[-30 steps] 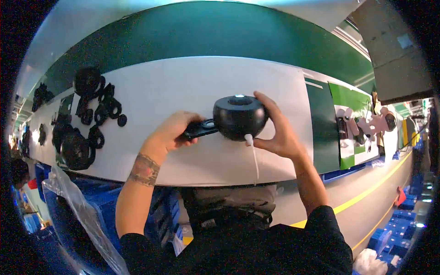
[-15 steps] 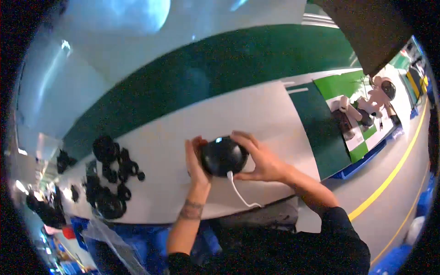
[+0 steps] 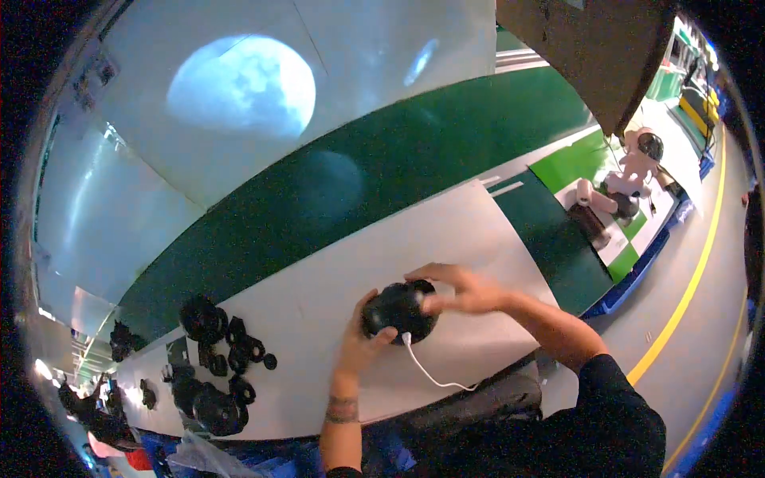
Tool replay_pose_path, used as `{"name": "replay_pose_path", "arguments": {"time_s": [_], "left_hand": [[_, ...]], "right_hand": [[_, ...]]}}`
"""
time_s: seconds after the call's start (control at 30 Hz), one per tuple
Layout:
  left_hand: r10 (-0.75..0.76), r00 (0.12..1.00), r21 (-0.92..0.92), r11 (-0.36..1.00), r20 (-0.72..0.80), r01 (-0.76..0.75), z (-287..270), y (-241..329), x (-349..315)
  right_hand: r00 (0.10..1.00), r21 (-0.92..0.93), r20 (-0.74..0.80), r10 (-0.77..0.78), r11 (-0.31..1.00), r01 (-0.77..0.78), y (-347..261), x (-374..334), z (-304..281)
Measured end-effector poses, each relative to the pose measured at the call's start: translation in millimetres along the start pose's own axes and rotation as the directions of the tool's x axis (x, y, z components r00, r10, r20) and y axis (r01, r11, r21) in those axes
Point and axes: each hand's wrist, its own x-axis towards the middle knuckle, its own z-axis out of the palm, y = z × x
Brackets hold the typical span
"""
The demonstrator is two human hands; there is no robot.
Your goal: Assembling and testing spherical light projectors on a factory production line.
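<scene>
A round black projector [image 3: 389, 312] is held over the white table top, with a white cable [image 3: 426, 370] plugged into its near side. My left hand [image 3: 357, 344] grips it from the left, the thumb pressed on the near face. On the right, my right hand [image 3: 466, 291] is curled about the upper right part of the projector, its fingertips somewhat blurred and touching the casing. A bright moon picture [image 3: 243, 86] shows on the pale wall panel ahead.
Several black round parts [image 3: 219, 410] lie in a cluster at the table's left. Pale devices [image 3: 613, 195] stand on a green-and-white sheet at the far right. A dark panel [image 3: 594, 60] hangs at upper right. Past the right edge runs a yellow floor line [image 3: 689, 291].
The view has shifted, so the whole moon picture now shows. The projector has turned in my hands; my left thumb has come onto its near face, and my right fingers have moved over its upper right.
</scene>
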Motion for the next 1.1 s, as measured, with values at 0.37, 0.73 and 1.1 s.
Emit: {"name": "replay_pose_path", "arguments": {"time_s": [0.37,0.73,1.1], "left_hand": [[0.070,0.997,-0.128,0.989,-0.011,-0.071,4,-1,1],[0.232,0.972,-0.024,0.972,-0.044,-0.233,-6,-23,5],[0.145,0.989,-0.181,0.973,-0.016,-0.145,-9,-34,8]], "right_hand": [[0.935,0.210,0.169,0.313,0.915,-0.344,25,75,5],[0.951,0.528,0.260,0.165,0.801,-0.283,39,87,13],[0.927,0.485,0.363,0.092,0.831,-0.272,34,95,8]]}}
